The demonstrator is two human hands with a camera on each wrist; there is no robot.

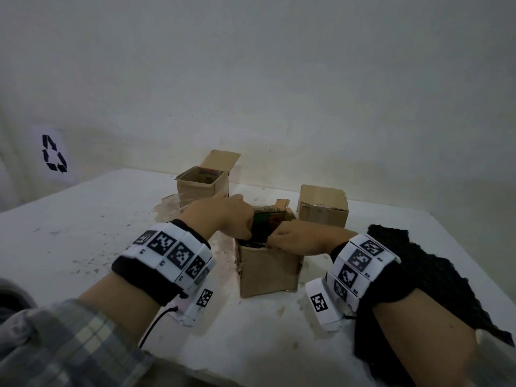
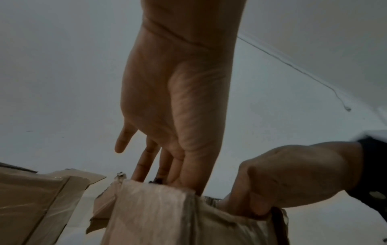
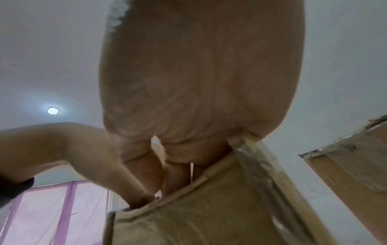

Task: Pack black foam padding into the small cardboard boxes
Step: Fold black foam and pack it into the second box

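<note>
Foam [image 1: 435,277] looks light and squashy, best pinched at an edge; left hand [image 1: 223,216] reaches straight-fingered into the box [image 1: 268,272], right hand [image 1: 296,238] grips its rim.

Both hands meet over open top of near cardboard box [image 1: 268,272] at frame centre. Left hand [image 1: 223,216] reaches in from left, fingers dipping inside; right hand [image 1: 293,238] grips near rim. Dark contents inside box, unclear. Open box [image 1: 201,188] with raised flap above left; closed box [image 1: 324,205] above right. Black foam sheet [image 1: 435,277] lies lower right on white counter [image 1: 83,233]. Recycling sign [image 1: 54,153] on wall, left edge.
</note>
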